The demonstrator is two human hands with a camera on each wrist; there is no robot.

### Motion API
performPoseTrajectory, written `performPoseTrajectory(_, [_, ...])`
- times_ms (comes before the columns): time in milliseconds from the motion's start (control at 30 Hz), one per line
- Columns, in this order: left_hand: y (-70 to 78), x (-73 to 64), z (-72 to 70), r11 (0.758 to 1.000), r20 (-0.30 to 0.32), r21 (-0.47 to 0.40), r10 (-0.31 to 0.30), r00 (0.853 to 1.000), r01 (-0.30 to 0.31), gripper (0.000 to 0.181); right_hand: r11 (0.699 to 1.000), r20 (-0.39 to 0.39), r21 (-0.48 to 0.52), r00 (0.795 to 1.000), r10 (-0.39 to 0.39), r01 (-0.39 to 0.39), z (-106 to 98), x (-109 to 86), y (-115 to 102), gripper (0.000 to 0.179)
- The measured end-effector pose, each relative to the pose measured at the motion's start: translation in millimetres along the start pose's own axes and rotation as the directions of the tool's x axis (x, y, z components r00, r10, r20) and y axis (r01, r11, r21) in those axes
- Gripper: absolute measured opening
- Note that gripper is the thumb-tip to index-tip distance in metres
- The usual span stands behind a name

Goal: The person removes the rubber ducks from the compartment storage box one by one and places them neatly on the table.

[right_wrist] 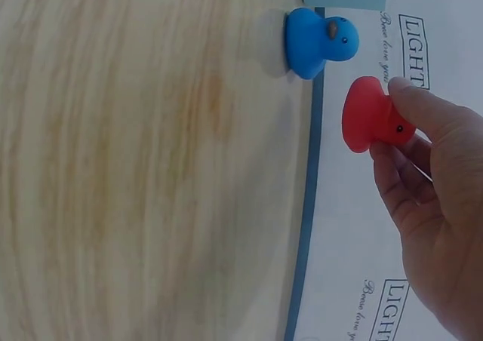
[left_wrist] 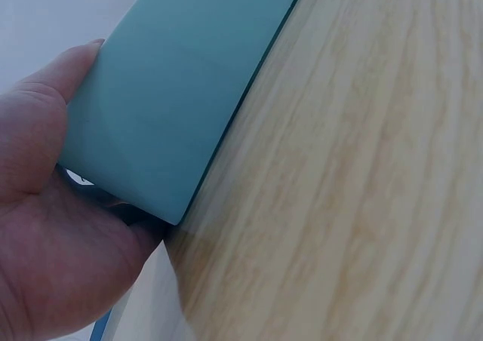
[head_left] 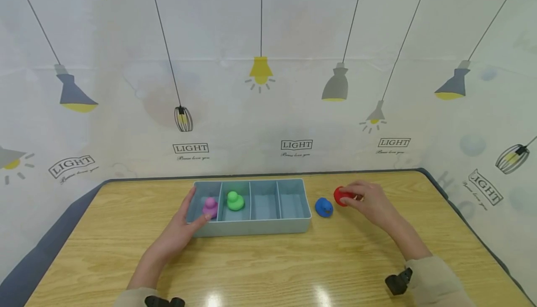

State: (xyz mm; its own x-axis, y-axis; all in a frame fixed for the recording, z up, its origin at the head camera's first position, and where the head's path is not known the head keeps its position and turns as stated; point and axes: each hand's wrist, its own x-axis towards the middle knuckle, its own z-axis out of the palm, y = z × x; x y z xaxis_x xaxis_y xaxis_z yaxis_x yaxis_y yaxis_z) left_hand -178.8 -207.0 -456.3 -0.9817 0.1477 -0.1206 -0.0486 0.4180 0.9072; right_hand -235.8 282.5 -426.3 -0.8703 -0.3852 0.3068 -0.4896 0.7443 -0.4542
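My left hand [head_left: 178, 232] grips the left end of a blue-grey box [head_left: 256, 227] with several compartments, its thumb at the front and its fingers along the left side. A purple rubber duck [head_left: 210, 206] sits in the leftmost compartment. Beside it, a green rubber duck [head_left: 236, 201] is in the second one. Right of the box, my right hand [head_left: 372, 202] pinches a red rubber duck [right_wrist: 364, 115] between thumb and fingers; in the right wrist view it appears raised off the table. A blue rubber duck [head_left: 324, 207] stands on the table between the box and the red duck.
The wooden table [head_left: 268, 265] has a dark edge along its back and sides. Behind it hangs a pale backdrop [head_left: 235, 111] printed with lamps and the word LIGHT. Each wrist carries a small black camera [head_left: 398, 282].
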Motion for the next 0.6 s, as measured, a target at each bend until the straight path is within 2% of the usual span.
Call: performPoseTrajectory(600, [-1.1, 1.0, 0.3, 1.000, -0.001, -0.003, 0.004, 1.000, -0.004, 0.091, 0.993, 0.032, -0.040, 0.994, 0.109, -0.107, 10.1, -9.0, 15.0, 0.024])
